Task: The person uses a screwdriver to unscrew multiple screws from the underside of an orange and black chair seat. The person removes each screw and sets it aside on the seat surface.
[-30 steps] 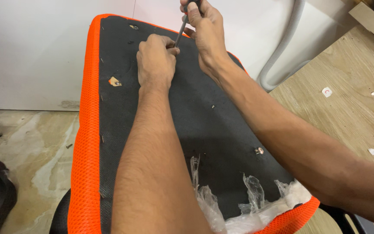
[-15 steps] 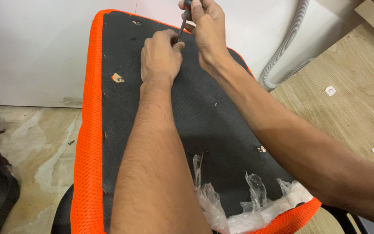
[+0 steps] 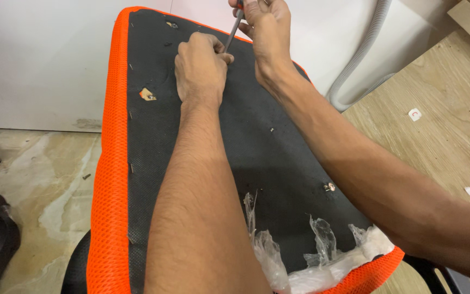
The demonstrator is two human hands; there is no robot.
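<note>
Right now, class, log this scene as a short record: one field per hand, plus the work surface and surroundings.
left hand: left hand closed in a fist, pressed on the black panel beside the tool's shaft
right hand: right hand gripping the handle of a screwdriver, its tip hidden at the left hand
work surface: black fabric panel of an upturned seat cushion with orange mesh edge
loose material: torn clear plastic wrap at the near end
surroundings: grey corrugated hose, wooden board, marble floor

one seat cushion, one screwdriver, two hands
</note>
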